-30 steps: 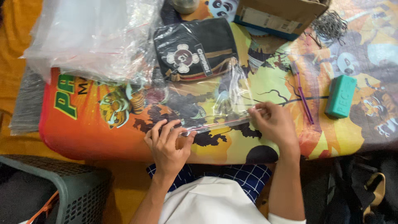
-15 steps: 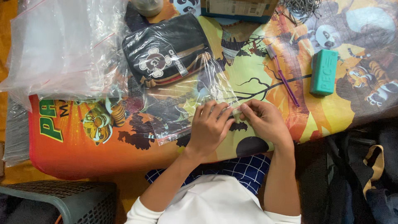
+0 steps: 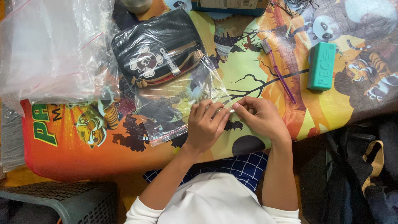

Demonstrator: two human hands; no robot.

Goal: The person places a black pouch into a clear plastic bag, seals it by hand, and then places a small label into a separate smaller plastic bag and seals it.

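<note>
Both my hands are together at the sealing edge of the clear zip bag (image 3: 182,103), which lies flat on the cartoon-print table (image 3: 103,153) straight ahead of me. Left hand (image 3: 205,124) has its fingers curled down onto the bag's near right corner; right hand (image 3: 261,118) meets it from the right, thumb and fingertips pinched on the same strip of plastic, so the two hands touch or nearly touch over that edge. Inside the bag, at its far end away from my hands, sits a black pouch (image 3: 159,54) with a white skull-like emblem and brown trim; the near half of the bag looks flat and see-through, the table print showing through. Left of the bag: a loose heap of clear plastic bags (image 3: 49,49) with thin red strips, overlapping the bag's far-left corner. Right of the bag, well apart from it: a purple toothbrush-like stick (image 3: 280,74) lying slanted, and beyond that a teal rectangular block (image 3: 321,66). Beyond the bag, at the table's far edge, part of a cardboard box (image 3: 232,5). Nearer than the bag, off the table's lower left, a dark plastic basket (image 3: 62,201).
</note>
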